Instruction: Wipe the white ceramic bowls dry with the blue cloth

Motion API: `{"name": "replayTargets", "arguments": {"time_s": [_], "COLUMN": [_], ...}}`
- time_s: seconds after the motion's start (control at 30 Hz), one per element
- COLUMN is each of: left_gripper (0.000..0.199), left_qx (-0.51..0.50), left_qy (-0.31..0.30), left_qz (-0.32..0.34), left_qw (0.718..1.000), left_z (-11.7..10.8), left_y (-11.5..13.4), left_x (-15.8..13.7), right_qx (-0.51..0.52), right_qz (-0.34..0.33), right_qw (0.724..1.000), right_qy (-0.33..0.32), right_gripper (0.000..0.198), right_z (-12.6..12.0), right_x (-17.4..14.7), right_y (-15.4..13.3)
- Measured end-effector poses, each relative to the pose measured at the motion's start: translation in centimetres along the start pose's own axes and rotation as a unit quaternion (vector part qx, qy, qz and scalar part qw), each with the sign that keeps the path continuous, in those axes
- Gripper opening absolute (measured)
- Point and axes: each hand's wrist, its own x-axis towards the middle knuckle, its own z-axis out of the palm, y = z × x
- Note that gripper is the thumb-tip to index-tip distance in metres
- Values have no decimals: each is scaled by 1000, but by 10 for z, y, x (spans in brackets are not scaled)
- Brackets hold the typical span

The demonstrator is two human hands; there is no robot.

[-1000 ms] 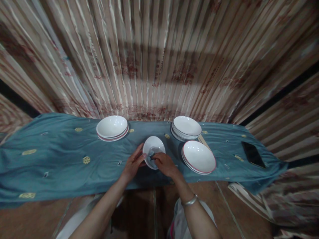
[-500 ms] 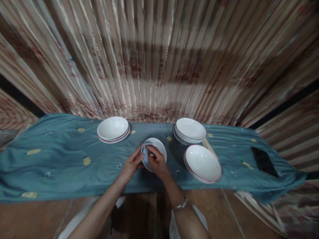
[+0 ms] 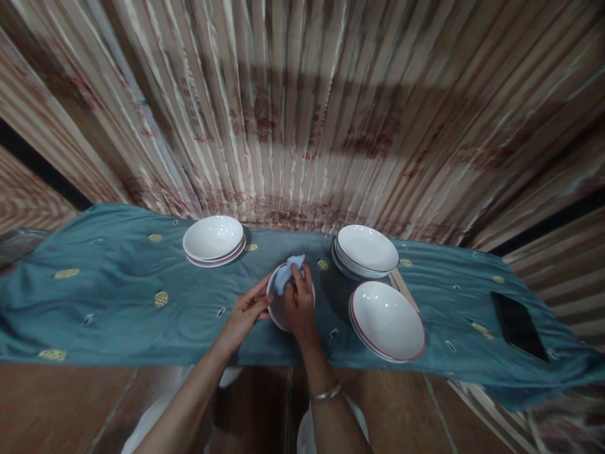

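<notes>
Two bare forearms (image 3: pixel 189 394) of yours come in from the bottom edge, over a brown tiled floor (image 3: pixel 70 403); silver metal bracelet (image 3: pixel 327 394) on your right wrist. Ahead of that, a worktop (image 3: pixel 189 340) draped in teal fabric with yellow pineapple prints.

Your left hand (image 3: pixel 244 317) has its grip closed on the left side of a small round white bowl (image 3: pixel 278 310), thumb at the rim. Bowl is at the middle of the worktop, close to your side, opening tilted toward you; can't tell if its base touches the fabric. Your right hand (image 3: pixel 299 302) reaches over the bowl's right part, grip pinching a crumpled light-blue cloth (image 3: pixel 283 277) against the far rim, one end poking up past it.

Right of your hands, well apart: a stack of white bowls with a pink rim (image 3: pixel 388 320). Farther right, a flat black rectangular device (image 3: pixel 518 326). Behind the pink-rimmed stack, a pale narrow strip (image 3: pixel 403 290) and a taller stack of dark-rimmed white dishes (image 3: pixel 367 248). Far left of your hands, a stack of glossy white bowls (image 3: pixel 213 238), a reddish band under the top one. Backdrop: pleated beige curtain (image 3: pixel 293 126), dark-red print.
</notes>
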Motion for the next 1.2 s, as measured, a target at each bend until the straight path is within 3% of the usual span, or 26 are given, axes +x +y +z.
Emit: {"name": "replayTargets", "arguments": {"time_s": [0.3, 0.5, 0.7, 0.8, 1.03, 1.2], "left_gripper": [77, 87, 80, 75, 80, 85], "left_qx": [25, 14, -13, -15, 3, 11], "left_qy": [3, 6, -39, -60, -62, -51], "left_qz": [4, -6, 29, 55, 40, 31], "left_qw": [1000, 1000, 999, 997, 997, 998], "left_z": [-2, -4, -1, 0, 1, 1], "left_y": [3, 1, -6, -9, -5, -3], "left_x": [7, 10, 8, 6, -3, -8], "right_qx": [173, 211, 45, -62, -265, -365], "right_qz": [-15, -14, -56, -73, -90, -100], "right_qw": [980, 966, 992, 991, 957, 915], "right_qy": [-98, -152, -107, -97, -77, -140], "right_gripper": [40, 37, 46, 51, 51, 51], "right_z": [-6, -15, -17, -16, -26, -42], "right_x": [1, -7, -12, -11, -7, -14], "right_y": [-5, -11, -18, -17, 5, 12]}}
